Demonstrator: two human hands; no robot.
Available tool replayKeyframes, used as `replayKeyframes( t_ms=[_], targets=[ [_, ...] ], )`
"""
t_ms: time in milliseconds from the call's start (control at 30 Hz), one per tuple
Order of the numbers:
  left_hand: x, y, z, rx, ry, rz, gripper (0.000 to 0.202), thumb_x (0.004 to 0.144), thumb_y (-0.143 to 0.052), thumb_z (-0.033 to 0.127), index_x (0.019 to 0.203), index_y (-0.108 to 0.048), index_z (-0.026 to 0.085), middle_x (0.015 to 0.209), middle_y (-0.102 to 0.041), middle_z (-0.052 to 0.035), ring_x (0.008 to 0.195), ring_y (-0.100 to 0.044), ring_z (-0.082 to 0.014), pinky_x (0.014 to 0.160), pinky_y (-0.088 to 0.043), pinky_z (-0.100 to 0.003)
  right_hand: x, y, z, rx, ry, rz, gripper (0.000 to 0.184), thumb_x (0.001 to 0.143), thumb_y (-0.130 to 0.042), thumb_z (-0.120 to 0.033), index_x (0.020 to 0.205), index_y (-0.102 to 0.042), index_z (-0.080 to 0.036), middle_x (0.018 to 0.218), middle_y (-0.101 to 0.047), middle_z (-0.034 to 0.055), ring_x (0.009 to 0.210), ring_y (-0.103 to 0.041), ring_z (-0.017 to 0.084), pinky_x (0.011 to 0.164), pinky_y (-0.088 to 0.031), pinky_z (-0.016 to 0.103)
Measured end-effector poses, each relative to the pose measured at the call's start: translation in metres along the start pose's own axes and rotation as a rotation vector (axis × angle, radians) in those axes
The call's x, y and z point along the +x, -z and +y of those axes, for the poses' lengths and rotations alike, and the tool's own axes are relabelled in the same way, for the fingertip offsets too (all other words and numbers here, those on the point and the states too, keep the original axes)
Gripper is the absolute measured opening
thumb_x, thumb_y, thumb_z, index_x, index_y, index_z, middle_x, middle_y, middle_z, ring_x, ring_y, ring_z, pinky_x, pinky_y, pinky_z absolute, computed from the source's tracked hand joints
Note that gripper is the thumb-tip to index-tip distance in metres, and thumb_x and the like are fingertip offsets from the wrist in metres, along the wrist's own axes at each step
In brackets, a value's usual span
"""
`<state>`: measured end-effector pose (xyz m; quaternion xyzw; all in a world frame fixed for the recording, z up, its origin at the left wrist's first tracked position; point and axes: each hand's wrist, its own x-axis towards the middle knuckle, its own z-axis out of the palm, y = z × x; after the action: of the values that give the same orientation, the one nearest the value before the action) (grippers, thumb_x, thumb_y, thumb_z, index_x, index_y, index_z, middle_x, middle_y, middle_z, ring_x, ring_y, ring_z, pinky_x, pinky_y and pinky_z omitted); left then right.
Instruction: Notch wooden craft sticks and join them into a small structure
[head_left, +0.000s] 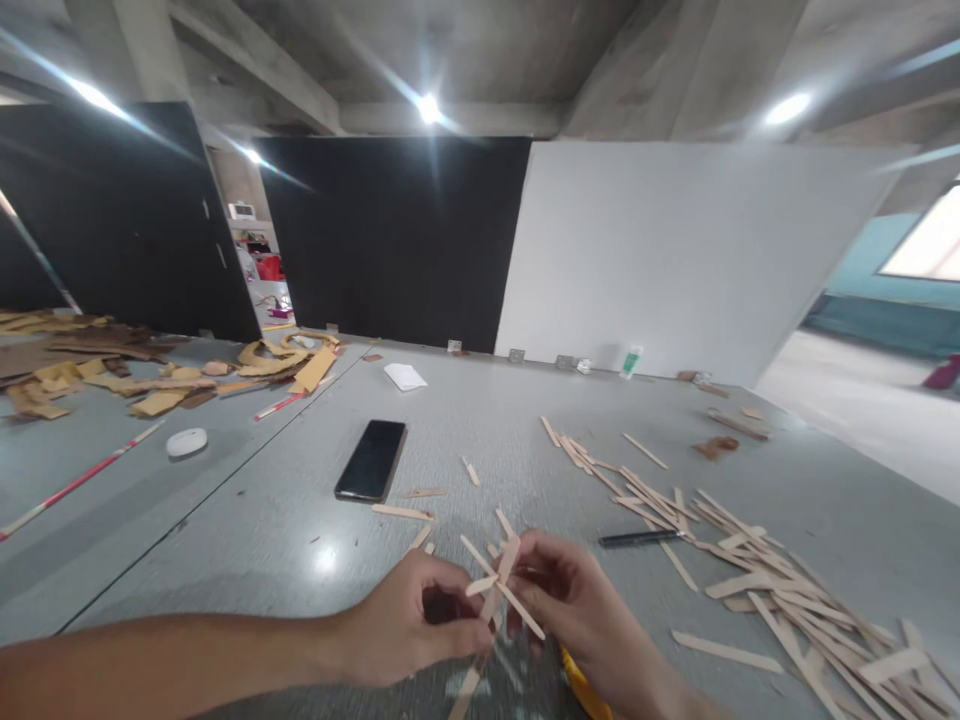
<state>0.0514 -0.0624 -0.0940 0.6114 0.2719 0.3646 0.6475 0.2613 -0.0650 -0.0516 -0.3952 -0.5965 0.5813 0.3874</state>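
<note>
My left hand (409,625) and my right hand (581,610) meet low in the middle of the view, just above the grey table (255,520). Both are closed in a pinch on a small bundle of thin wooden sticks (501,585), which cross each other between the fingertips. A yellow tool (585,690) shows under my right hand; whether the hand holds it I cannot tell. More loose sticks (409,512) lie on the table just beyond my hands.
A large heap of wooden sticks (780,590) spreads to the right, with a black pen (637,538) beside it. A black phone (371,459) lies ahead. A white round object (186,441) and cardboard scraps (157,380) lie at the left. A green-white bottle (631,361) stands by the wall.
</note>
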Motion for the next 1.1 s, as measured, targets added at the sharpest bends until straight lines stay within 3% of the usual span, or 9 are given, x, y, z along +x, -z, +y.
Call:
replayKeyframes(
  t_ms=[167,300,400,600,733,833,933,1033,1100],
  targets=[
    [0.003,0.004,-0.006,0.039,0.007,0.091,0.045,0.089,-0.079,0.057,0.084,-0.074,0.013,0.069,-0.070,-0.0047,0.062,-0.063,-0.0128,0.065,-0.049,-0.025,0.005,0.011,0.007,-0.086,0.004,0.123,0.042,0.087,-0.081,-0.052,0.111,-0.071,-0.019,0.072,-0.071,0.0005,0.063,-0.065,0.017,0.049,-0.050,0.021],
    [0.003,0.006,-0.009,0.069,0.043,0.093,0.042,0.090,-0.079,0.053,0.084,-0.071,0.012,0.066,-0.070,-0.0040,0.057,-0.063,-0.0116,0.060,-0.048,-0.024,0.003,0.019,0.002,-0.160,0.029,0.229,0.036,0.099,-0.068,-0.050,0.120,-0.071,-0.021,0.070,-0.068,-0.0022,0.054,-0.057,0.012,0.052,-0.048,0.021],
    [0.001,0.007,-0.010,0.091,0.066,0.083,0.038,0.090,-0.080,0.049,0.084,-0.072,0.013,0.065,-0.069,-0.0032,0.055,-0.063,-0.0113,0.057,-0.047,-0.022,-0.001,0.021,-0.006,-0.234,0.090,0.192,0.033,0.102,-0.065,-0.050,0.121,-0.070,-0.023,0.089,-0.072,0.0016,0.062,-0.060,0.012,0.056,-0.051,0.023],
    [0.000,0.005,-0.006,0.102,0.034,0.137,0.038,0.093,-0.076,0.051,0.084,-0.070,0.014,0.064,-0.067,-0.0016,0.056,-0.062,-0.0115,0.058,-0.049,-0.022,-0.002,0.016,-0.010,-0.178,0.059,0.046,0.028,0.101,-0.067,-0.050,0.101,-0.064,-0.022,0.081,-0.067,-0.0019,0.056,-0.059,0.010,0.052,-0.047,0.022],
    [0.000,0.003,-0.001,0.115,0.013,0.202,0.041,0.096,-0.073,0.052,0.081,-0.066,0.015,0.060,-0.063,0.0006,0.053,-0.057,-0.0100,0.055,-0.046,-0.021,-0.005,0.012,-0.005,-0.232,0.080,0.103,0.037,0.102,-0.063,-0.052,0.125,-0.051,-0.025,0.088,-0.069,-0.0001,0.057,-0.060,0.012,0.052,-0.051,0.024],
    [0.000,0.003,0.002,0.117,0.011,0.205,0.041,0.095,-0.073,0.052,0.079,-0.065,0.015,0.059,-0.062,0.0013,0.051,-0.055,-0.0089,0.053,-0.042,-0.020,-0.009,0.010,0.005,-0.434,0.143,0.130,0.054,0.096,-0.072,-0.040,0.137,-0.039,-0.027,0.092,-0.074,0.0017,0.060,-0.063,0.014,0.057,-0.053,0.026],
    [-0.001,0.003,0.004,0.110,0.023,0.162,0.041,0.095,-0.074,0.051,0.080,-0.066,0.014,0.060,-0.062,0.0006,0.052,-0.056,-0.0091,0.052,-0.040,-0.020,-0.011,0.009,0.013,-0.589,0.220,0.118,0.051,0.093,-0.070,-0.028,0.137,-0.045,-0.028,0.090,-0.078,0.0011,0.059,-0.067,0.015,0.058,-0.052,0.026],
    [-0.001,0.004,0.002,0.090,0.030,0.111,0.040,0.094,-0.076,0.050,0.082,-0.068,0.013,0.062,-0.064,-0.0003,0.052,-0.057,-0.0089,0.052,-0.041,-0.020,-0.011,0.008,0.013,-0.655,0.280,0.122,0.037,0.098,-0.062,-0.026,0.133,-0.054,-0.028,0.087,-0.080,0.0012,0.060,-0.069,0.016,0.060,-0.053,0.028],
    [-0.001,0.004,0.001,0.061,0.021,0.101,0.036,0.092,-0.078,0.049,0.092,-0.067,0.015,0.067,-0.065,0.0009,0.053,-0.057,-0.0081,0.054,-0.043,-0.020,-0.011,0.007,0.008,-0.667,0.267,0.110,0.034,0.098,-0.062,-0.026,0.132,-0.059,-0.028,0.088,-0.081,0.0024,0.063,-0.071,0.017,0.064,-0.054,0.030]
  ],
)
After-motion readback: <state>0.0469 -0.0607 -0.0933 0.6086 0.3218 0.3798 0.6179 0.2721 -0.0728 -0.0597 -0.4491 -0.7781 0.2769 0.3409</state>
